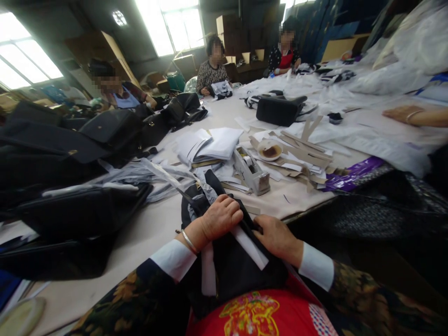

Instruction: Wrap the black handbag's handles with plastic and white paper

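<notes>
A black bag (241,273) rests against my red apron at the table's edge. My left hand (222,215) is closed over a black strap at the bag's top, its fingers curled down. White paper strips (250,247) hang over the bag beside that hand. My right hand (276,235) pinches the bag's dark edge just to the right, thumb and fingers partly hidden behind the material. Clear plastic wrap (208,189) lies around the bag's far end.
Black bags (80,205) pile up on the left. A tape dispenser (254,175), stacked white paper (213,144), cardboard strips (304,154) and a small bowl (269,150) lie ahead. Several people sit around the table (224,114); another person's hand (402,114) rests at right.
</notes>
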Demonstrator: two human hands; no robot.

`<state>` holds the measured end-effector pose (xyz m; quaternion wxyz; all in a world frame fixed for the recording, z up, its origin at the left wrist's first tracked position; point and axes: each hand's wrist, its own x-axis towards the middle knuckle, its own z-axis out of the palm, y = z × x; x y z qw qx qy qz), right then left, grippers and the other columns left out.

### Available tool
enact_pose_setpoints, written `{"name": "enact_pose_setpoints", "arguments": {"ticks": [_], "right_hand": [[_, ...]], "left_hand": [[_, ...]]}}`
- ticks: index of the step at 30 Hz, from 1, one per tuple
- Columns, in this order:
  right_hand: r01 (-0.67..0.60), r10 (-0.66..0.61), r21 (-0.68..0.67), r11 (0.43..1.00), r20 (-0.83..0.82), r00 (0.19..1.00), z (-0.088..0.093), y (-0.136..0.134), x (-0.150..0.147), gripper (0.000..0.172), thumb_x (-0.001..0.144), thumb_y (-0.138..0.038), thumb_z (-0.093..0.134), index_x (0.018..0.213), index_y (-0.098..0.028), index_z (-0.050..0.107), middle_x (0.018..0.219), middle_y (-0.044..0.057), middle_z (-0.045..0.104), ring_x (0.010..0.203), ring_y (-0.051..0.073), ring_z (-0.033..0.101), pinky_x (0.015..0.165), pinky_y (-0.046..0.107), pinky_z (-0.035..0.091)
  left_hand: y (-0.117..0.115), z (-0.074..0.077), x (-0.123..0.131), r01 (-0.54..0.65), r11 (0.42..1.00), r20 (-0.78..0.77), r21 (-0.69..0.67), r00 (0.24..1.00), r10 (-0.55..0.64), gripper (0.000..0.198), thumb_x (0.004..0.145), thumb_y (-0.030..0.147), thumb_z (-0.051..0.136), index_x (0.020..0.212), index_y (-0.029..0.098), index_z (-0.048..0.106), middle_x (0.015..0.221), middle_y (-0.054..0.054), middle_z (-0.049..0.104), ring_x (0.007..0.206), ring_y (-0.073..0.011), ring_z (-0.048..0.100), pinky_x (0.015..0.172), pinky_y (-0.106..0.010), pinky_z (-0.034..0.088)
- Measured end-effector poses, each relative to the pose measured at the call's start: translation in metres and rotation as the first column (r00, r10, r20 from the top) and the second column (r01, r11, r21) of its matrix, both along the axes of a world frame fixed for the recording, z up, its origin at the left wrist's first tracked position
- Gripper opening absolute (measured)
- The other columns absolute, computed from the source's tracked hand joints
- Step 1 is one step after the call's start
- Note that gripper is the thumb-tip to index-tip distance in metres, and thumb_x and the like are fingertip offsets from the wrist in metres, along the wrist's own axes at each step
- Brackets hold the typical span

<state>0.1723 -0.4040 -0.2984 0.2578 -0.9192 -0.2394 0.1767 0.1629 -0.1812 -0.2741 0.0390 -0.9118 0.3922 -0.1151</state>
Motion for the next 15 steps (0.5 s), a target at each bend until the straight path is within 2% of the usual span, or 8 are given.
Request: {"name": "enact_pose_setpoints", "arguments": {"ticks": [4,8,11,13,15], "right_hand": [[0.042,-0.039,-0.043,0.998,0.062,0.997,-0.013,-0.001,0.0,0.011,0.086,-0.021,0.053,0.076,-0.017,0.059,0.078,0.005,0.062,0.073,0.016,0.054,0.064,0.028,0.03],[0.078,-0.077,-0.017,0.997,0.042,0.996,-0.021,-0.002,0.001,0.012,0.086,-0.021,0.053,0.075,-0.018,0.058,0.076,0.004,0.06,0.075,0.017,0.055,0.067,0.027,0.032],[0.087,-0.086,-0.015,0.996,0.038,0.996,-0.019,-0.002,-0.001,0.011,0.087,-0.021,0.053,0.079,-0.017,0.059,0.079,0.004,0.061,0.076,0.017,0.055,0.068,0.028,0.033],[0.105,-0.105,-0.02,0.994,0.03,0.994,-0.017,-0.003,-0.003,0.012,0.089,-0.022,0.052,0.082,-0.017,0.06,0.081,0.005,0.063,0.077,0.018,0.056,0.068,0.028,0.033],[0.115,-0.114,-0.024,0.993,0.027,0.993,-0.016,-0.004,-0.004,0.013,0.09,-0.023,0.051,0.084,-0.017,0.06,0.083,0.006,0.064,0.078,0.019,0.056,0.069,0.028,0.033]], "left_hand": [[0.006,0.006,0.0,0.002,1.0,-0.106,0.009,0.994,-0.001,0.012,0.097,0.02,0.048,0.091,0.02,0.06,0.093,-0.006,0.065,0.087,-0.0204,0.059,0.095,-0.04,0.042],[0.011,0.022,0.005,-0.049,0.999,-0.307,-0.003,0.951,0.046,0.002,0.086,0.02,0.058,0.087,0.02,0.061,0.09,-0.006,0.066,0.085,-0.0216,0.062,0.087,-0.037,0.046],[0.008,0.029,0.017,-0.115,0.993,-0.427,-0.009,0.899,0.1,0.012,0.09,0.021,0.051,0.086,0.019,0.063,0.088,-0.006,0.068,0.083,-0.0211,0.066,0.08,-0.033,0.049],[0.002,0.027,0.028,-0.19,0.982,-0.48,0.003,0.861,0.168,0.019,0.095,0.025,0.047,0.096,0.019,0.065,0.095,-0.008,0.07,0.086,-0.0221,0.068,0.078,-0.033,0.051],[-0.004,0.022,0.037,-0.287,0.957,-0.509,0.038,0.819,0.265,0.025,0.095,0.033,0.05,0.109,0.018,0.064,0.105,-0.012,0.069,0.091,-0.0254,0.069,0.077,-0.034,0.054]]}}
